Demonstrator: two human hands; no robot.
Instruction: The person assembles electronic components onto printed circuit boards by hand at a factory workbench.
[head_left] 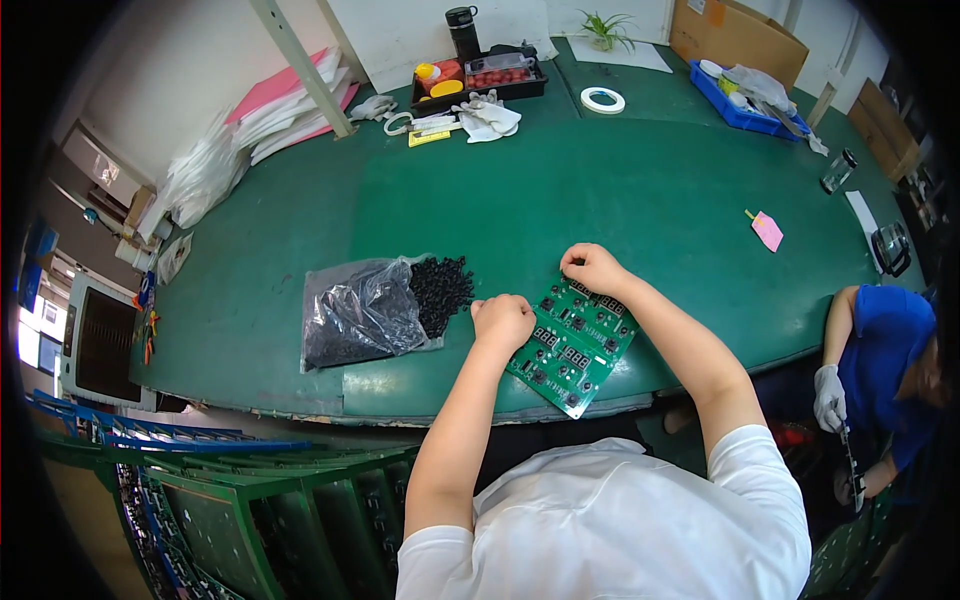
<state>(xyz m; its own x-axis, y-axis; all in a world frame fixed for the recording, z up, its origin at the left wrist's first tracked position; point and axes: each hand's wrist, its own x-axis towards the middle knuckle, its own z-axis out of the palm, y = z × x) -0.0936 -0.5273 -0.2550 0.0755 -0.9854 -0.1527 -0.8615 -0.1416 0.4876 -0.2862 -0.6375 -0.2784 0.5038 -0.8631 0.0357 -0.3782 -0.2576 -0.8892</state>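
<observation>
A green circuit board (575,345) with black digit displays and small components lies at an angle near the front edge of the table. My right hand (592,270) is closed in a pinch over the board's far end; whatever its fingertips hold is too small to make out. At the board's left edge, my left hand (503,322) has its fingers curled together, their contents hidden. Just beyond its fingertips, small black parts (442,292) spill in a heap from the mouth of a clear plastic bag (360,310), which holds more of them.
Along the back of the green table (450,190) are a black tray (520,88), white gloves (490,118), a tape roll (602,100) and a blue basket (740,105). A pink tag (767,231) lies farther right. A co-worker in blue (880,345) sits at right; green racks (300,510) stand front left.
</observation>
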